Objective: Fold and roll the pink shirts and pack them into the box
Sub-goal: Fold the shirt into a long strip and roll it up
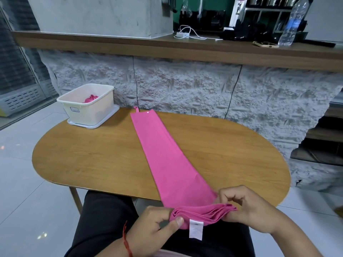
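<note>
A pink shirt (163, 154), folded into a long narrow strip, lies lengthwise across the oval wooden table (92, 160). Its near end hangs past the table's front edge in stacked layers with a white label underneath. My left hand (157, 227) pinches the left side of that layered end, thumb on the fabric. My right hand (246, 206) pinches the right side of the same end. A cream plastic box (87, 106) stands at the table's far left, with a rolled pink shirt (91, 99) inside.
The box sits on its clear lid. A rough grey wall and a wooden counter (185, 47) rise behind the table, holding a water bottle (293, 23), a phone (265, 44) and a charger. My dark-clothed lap is below the table edge.
</note>
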A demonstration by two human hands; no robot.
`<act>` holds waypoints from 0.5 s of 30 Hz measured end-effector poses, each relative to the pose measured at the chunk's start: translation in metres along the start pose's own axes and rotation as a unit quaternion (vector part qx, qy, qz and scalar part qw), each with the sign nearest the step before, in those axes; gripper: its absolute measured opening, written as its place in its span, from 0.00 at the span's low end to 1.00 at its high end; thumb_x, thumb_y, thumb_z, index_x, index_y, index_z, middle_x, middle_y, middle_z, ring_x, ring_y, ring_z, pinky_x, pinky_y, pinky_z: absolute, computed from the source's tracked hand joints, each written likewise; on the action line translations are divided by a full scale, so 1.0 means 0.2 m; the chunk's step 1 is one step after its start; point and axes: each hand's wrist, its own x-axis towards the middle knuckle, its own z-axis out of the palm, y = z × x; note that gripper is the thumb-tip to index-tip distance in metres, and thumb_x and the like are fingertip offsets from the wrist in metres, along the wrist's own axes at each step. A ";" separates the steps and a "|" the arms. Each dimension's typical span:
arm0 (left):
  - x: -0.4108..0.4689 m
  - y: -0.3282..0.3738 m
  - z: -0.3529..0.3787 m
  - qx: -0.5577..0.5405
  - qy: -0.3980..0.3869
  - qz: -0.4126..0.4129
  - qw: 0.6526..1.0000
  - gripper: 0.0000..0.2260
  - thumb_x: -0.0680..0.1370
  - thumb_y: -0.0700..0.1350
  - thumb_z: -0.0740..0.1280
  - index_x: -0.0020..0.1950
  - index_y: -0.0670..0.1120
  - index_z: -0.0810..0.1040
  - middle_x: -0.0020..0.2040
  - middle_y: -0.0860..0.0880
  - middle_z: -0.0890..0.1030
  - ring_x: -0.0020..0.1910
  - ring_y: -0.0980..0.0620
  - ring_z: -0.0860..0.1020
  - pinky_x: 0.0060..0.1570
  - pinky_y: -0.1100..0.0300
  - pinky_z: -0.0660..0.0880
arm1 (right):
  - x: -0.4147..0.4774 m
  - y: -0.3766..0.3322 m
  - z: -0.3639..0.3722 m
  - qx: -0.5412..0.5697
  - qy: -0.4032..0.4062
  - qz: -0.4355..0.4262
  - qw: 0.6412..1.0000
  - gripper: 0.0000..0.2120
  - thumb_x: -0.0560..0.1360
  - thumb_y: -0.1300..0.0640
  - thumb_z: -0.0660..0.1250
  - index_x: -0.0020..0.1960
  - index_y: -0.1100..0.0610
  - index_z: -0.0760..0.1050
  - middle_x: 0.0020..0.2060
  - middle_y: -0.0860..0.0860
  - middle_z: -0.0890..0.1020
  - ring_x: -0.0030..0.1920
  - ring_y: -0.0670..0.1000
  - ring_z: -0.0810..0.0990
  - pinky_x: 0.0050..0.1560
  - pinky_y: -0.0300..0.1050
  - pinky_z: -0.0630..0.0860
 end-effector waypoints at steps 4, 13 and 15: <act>-0.02 -0.03 0.00 -0.083 0.054 -0.086 0.991 0.27 0.82 0.62 0.67 0.34 0.42 0.75 0.33 0.50 0.75 0.37 0.54 0.72 0.39 0.55 0.69 | 0.05 0.02 0.05 0.093 0.017 0.034 0.995 0.09 0.83 0.52 0.71 0.45 0.54 0.81 0.40 0.48 0.80 0.43 0.47 0.76 0.48 0.40 0.71; -0.05 -0.02 -0.05 -0.136 0.081 -0.105 0.982 0.16 0.78 0.55 0.73 0.45 0.41 0.84 0.45 0.42 0.80 0.45 0.45 0.80 0.49 0.49 0.77 | 0.03 0.11 0.12 0.145 0.042 0.062 0.987 0.15 0.82 0.50 0.71 0.37 0.49 0.80 0.34 0.42 0.76 0.36 0.43 0.72 0.40 0.36 0.68; -0.04 -0.02 -0.06 -0.179 0.078 -0.143 0.970 0.21 0.77 0.58 0.74 0.45 0.39 0.80 0.41 0.38 0.79 0.41 0.45 0.79 0.44 0.50 0.77 | 0.02 0.11 0.12 0.154 0.051 0.069 0.984 0.15 0.81 0.50 0.71 0.36 0.50 0.80 0.33 0.44 0.75 0.36 0.44 0.72 0.39 0.36 0.68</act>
